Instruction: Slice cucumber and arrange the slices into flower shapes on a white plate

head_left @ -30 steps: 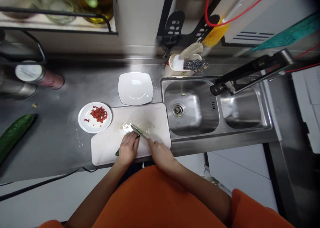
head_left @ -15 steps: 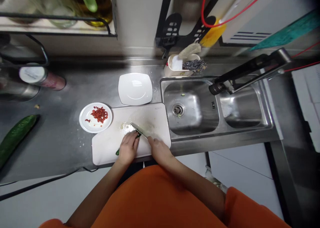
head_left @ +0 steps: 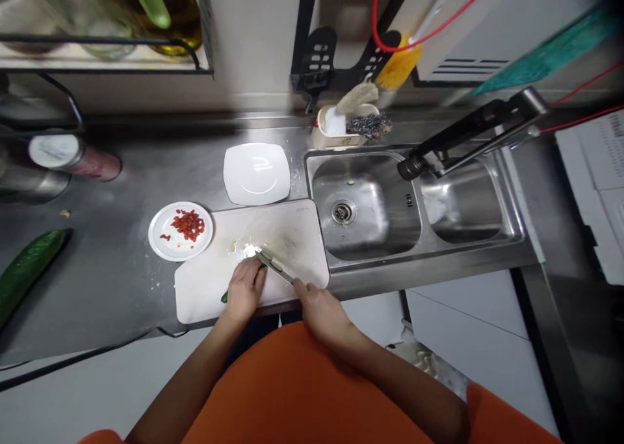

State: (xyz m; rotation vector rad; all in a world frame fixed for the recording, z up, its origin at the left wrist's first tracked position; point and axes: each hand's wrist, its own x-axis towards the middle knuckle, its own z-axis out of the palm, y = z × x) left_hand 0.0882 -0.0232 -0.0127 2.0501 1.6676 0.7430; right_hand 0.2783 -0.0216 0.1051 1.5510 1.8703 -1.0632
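On the white cutting board (head_left: 205, 294), my left hand (head_left: 245, 288) is closed around a piece of cucumber (head_left: 224, 297), whose green end shows to the left of the fingers. My right hand (head_left: 320, 306) grips a knife (head_left: 279, 268) by its handle. The blade points up and left, with its tip beside my left fingertips. A pale green slice seems to lie on the blade. Wet smears mark the board behind the knife.
A white plate of red pieces (head_left: 208, 236) overlaps the board's left corner. Behind the board is a square white plate (head_left: 257, 173). A whole cucumber (head_left: 30, 266) lies far left. To the right are a sink (head_left: 370, 236) and a faucet (head_left: 458, 132).
The knife and my right hand have shifted slightly right and toward me. A pale slice now shows on the blade. The whole view has moved a little.
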